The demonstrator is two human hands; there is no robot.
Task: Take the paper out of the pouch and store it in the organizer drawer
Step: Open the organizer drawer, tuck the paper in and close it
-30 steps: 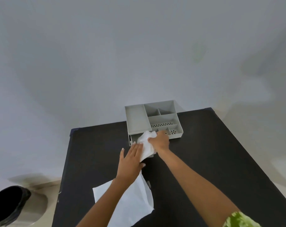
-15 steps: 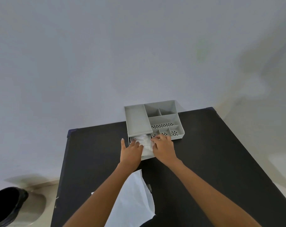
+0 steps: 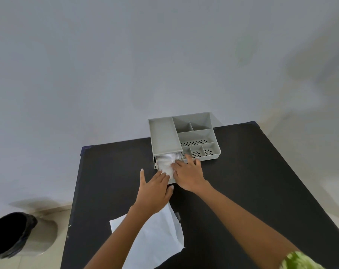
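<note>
A grey organizer (image 3: 165,135) stands at the far edge of the black table (image 3: 252,181), its lower drawer (image 3: 156,165) pulled out toward me. Crumpled white paper (image 3: 165,163) lies inside the drawer. My right hand (image 3: 190,174) rests flat with its fingers on the paper's right side, pressing it down. My left hand (image 3: 155,188) is spread over the drawer's front edge, fingertips touching the paper. The white pouch (image 3: 155,235) lies flat on the table near me, partly under my left forearm.
The organizer's right half has several open compartments (image 3: 196,141), some with perforated floors. A black bin (image 3: 9,233) stands on the floor to the left of the table. A plain wall rises behind the table.
The paper went from held above the drawer into the drawer. Both hands moved onto it, and my left hand has since slid back toward the drawer front.
</note>
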